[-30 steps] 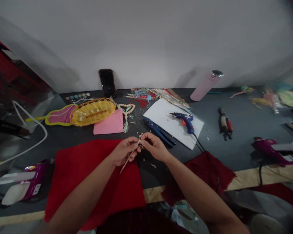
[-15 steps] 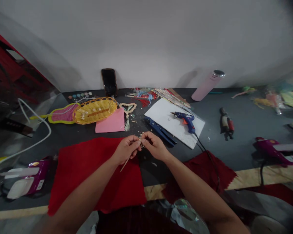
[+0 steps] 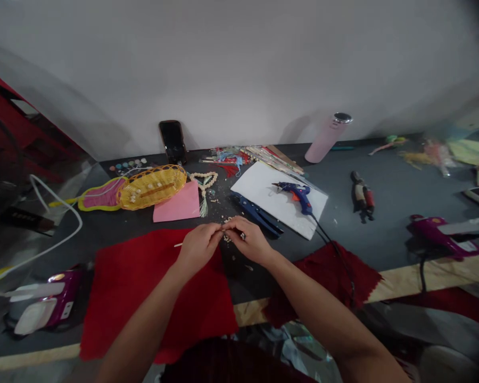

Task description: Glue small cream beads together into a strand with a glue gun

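My left hand [image 3: 201,243] is closed round a thin pale stick [image 3: 178,244], whose tail end pokes out to the left above the red cloth [image 3: 143,287]. Thumb and forefinger of my right hand [image 3: 249,240] pinch together against the left fingertips. Whatever sits between the fingertips is too small and covered to make out. Under and around the fingers, small pale bits [image 3: 227,238] lie scattered on the dark table. A pale speck shows by the curled fingers of my right hand.
Behind the hands lie dark blue cutters [image 3: 257,214] and a blue glue gun [image 3: 297,194] on white paper [image 3: 259,181]. Left of these are a pink sheet [image 3: 175,203], a beaded string [image 3: 203,181] and a yellow basket [image 3: 151,186]. A pink bottle [image 3: 328,139] stands by the wall.
The stick has swung from pointing down toward me to pointing left. My hands have turned a little, fingertips still together. The whole view has shifted slightly.
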Demonstrator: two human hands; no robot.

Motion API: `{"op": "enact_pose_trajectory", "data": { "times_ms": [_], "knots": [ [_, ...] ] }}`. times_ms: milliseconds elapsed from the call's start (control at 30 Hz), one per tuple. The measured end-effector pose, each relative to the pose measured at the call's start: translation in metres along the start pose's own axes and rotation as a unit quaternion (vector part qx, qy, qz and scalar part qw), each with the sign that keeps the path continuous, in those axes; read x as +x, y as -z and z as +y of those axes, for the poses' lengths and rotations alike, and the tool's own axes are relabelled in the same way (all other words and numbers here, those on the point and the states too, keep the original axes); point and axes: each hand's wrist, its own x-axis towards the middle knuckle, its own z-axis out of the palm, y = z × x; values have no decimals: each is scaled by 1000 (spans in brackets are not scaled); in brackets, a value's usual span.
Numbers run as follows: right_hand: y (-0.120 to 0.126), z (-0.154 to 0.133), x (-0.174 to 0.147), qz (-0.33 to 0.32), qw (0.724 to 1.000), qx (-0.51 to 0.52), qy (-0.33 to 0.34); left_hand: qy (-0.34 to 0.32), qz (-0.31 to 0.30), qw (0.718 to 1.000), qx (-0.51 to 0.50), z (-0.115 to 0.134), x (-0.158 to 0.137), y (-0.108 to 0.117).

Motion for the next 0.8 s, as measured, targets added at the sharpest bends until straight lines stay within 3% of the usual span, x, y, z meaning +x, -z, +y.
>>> {"op": "enact_pose_trajectory", "data": {
  "times_ms": [167, 367, 800],
  "knots": [
    [0, 3, -2, 32, 997, -32, -58, 15, 10, 998, -59, 1, -3, -4],
    [0, -4, -1, -13, 1000, -9, -26, 37, 18, 994, -104, -1, -6, -2],
    [-2, -7, -2, -5, 999, 16, -39, 41, 31, 982, -182, 4, -10, -2]
  ]
}}
